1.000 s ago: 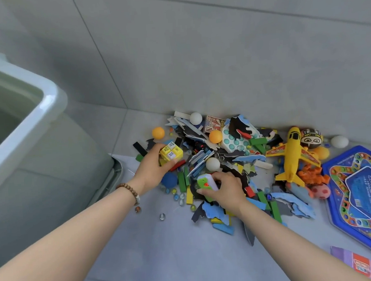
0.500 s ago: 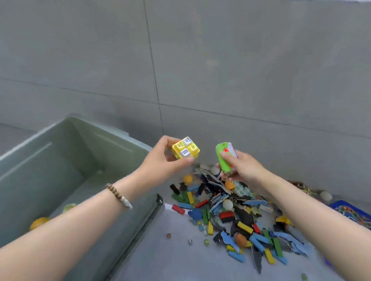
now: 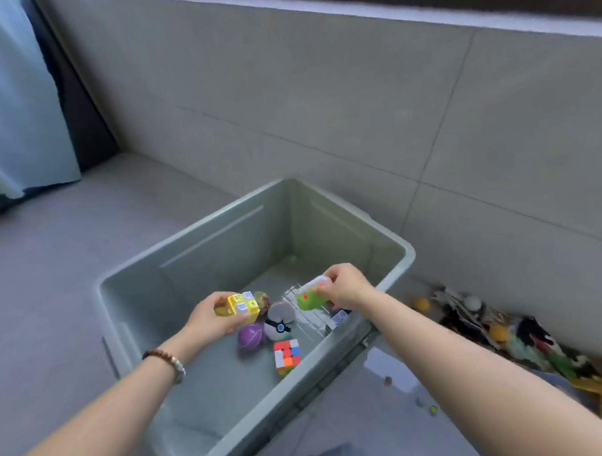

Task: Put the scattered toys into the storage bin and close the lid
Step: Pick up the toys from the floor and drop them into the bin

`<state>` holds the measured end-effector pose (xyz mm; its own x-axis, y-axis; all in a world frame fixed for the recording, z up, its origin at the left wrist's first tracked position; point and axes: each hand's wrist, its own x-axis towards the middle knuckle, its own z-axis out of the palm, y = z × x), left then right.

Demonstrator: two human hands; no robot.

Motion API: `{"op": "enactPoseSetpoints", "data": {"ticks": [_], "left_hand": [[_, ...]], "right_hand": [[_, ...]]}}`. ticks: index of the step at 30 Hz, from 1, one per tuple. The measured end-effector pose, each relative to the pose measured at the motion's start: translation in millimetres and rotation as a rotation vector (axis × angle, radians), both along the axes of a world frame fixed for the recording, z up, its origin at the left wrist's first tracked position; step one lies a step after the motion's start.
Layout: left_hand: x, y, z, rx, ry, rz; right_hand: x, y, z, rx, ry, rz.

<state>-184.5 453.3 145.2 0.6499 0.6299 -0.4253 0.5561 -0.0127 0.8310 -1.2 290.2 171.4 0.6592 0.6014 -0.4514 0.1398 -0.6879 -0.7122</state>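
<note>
Storage bin (image 3: 223,246), pale green and open-topped, on grey floor against a tiled wall; both hands are above its interior. Left hand (image 3: 210,319) has fingers curled round a yellow cube (image 3: 242,303); just below and right of the fingertips, on the bin floor, lie a purple ball (image 3: 250,337), a white-and-black ball (image 3: 279,322) and a multicoloured puzzle cube (image 3: 287,356). Right hand (image 3: 347,286) pinches a green-and-white toy (image 3: 311,297) between thumb and curled fingers; the scattered toy pile (image 3: 510,335) lies outside the bin, right of that forearm.

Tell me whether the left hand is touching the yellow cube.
Touching. The head view shows the left hand gripping the yellow cube, fingers and thumb wrapped around it, over the open bin.
</note>
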Motion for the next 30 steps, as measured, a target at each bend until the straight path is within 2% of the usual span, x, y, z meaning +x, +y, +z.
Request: {"op": "enactPoseSetpoints", "data": {"ticks": [3, 7, 13, 17, 22, 30], "left_hand": [[-9.9, 9.5, -23.5, -0.035, 0.010, 0.032], [-12.0, 15.9, -45.6, -0.066, 0.010, 0.049], [-14.2, 15.0, -73.7, -0.070, 0.026, 0.015], [-14.9, 9.0, -75.5, 0.004, 0.075, 0.014], [-8.7, 2.4, -43.6, 0.081, 0.057, -0.018], [55.2, -52.5, 53.9, 0.298, -0.133, -0.266]], "right_hand": [[-1.6, 19.0, -30.7, -0.058, 0.030, -0.011], [10.3, 25.7, -52.4, -0.064, -0.023, -0.122], [10.5, 25.2, -47.3, -0.074, -0.003, -0.098], [2.5, 17.9, -34.3, -0.016, -0.078, -0.081], [-4.6, -14.5, 7.9, 0.011, -0.227, -0.028], [24.3, -119.2, 85.0, -0.101, -0.299, -0.098]]}}
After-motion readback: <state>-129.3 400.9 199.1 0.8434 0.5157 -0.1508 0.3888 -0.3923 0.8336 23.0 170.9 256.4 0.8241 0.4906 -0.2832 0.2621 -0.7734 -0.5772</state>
